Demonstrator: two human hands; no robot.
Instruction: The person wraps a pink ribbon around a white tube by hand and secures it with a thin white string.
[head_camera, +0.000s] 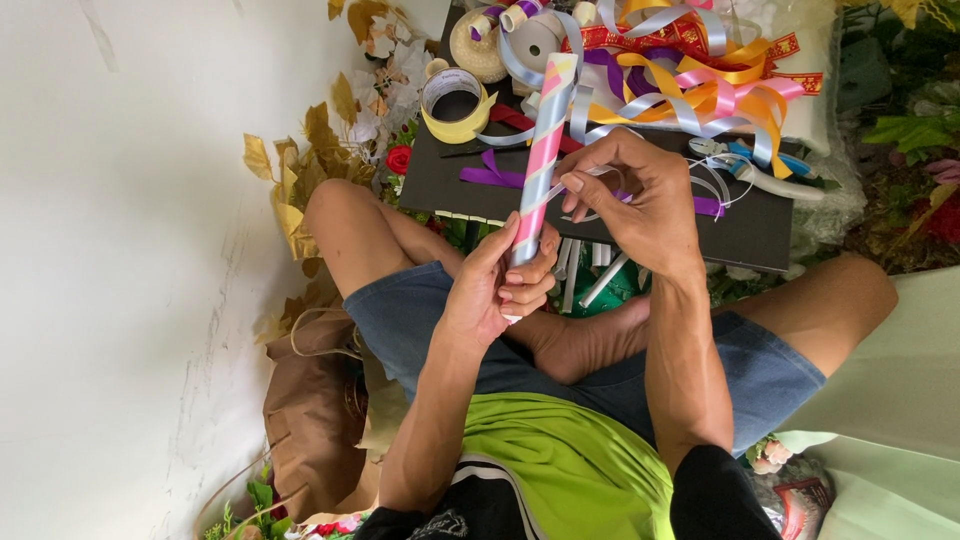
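My left hand (497, 285) grips the lower end of a long tube (541, 150) wrapped in pink, pale blue and yellow ribbon stripes; the tube points up and away from me. My right hand (628, 195) is beside the tube's middle, its thumb and fingers pinching a thin pale ribbon strand (592, 173) that runs to the tube. I sit cross-legged in blue shorts, both hands above my lap.
A black board (760, 235) lies ahead with a purple ribbon (490, 176), a yellow tape roll (455, 102), spools and a tangle of coloured ribbons (700, 85). Golden leaves (300, 170) and a brown paper bag (310, 420) are at the left. Foliage at right.
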